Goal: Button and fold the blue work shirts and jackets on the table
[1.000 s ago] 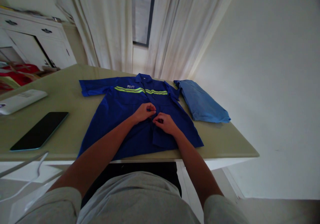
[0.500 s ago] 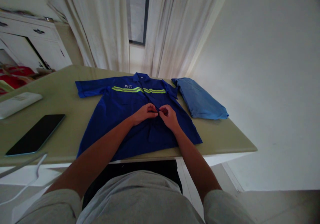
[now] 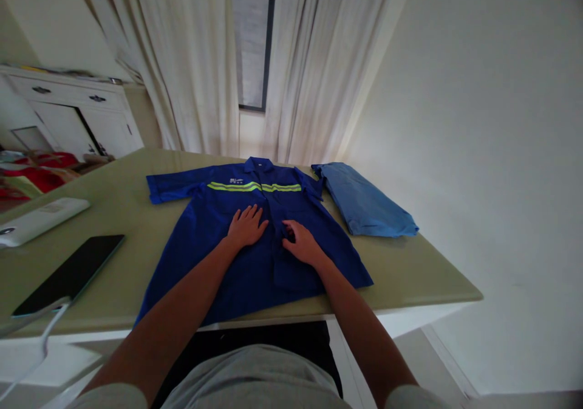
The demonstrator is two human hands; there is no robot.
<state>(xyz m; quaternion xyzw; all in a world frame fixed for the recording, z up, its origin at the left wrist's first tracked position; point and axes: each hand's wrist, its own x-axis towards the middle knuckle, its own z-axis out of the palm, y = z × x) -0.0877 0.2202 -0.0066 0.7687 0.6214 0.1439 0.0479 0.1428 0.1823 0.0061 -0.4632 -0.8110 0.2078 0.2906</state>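
Observation:
A dark blue short-sleeved work shirt (image 3: 200, 275) lies front side up on the table, its collar at the far end. A yellow-green reflective stripe crosses its chest, with a small pale logo above. Flat on the shirt's front, left of the button placket, rests my left hand (image 3: 248, 225), fingers spread. My right hand (image 3: 301, 242) is over the placket on the right side, fingers curled with a gap between thumb and forefinger. I see nothing held in that gap. The buttons are too small to make out.
Folded light blue cloth (image 3: 364, 201) lies right of the shirt, near the wall. On the left of the table (image 3: 132, 214) are a black-screened phone (image 3: 70, 272), a white cable (image 3: 48, 330) and a white oblong device (image 3: 45, 219). Curtains (image 3: 191, 62) hang behind.
Both hands were pinched together at the placket. They have parted: the left moved left and flattened on the shirt, the right loosened its fingers. The view has tilted up slightly.

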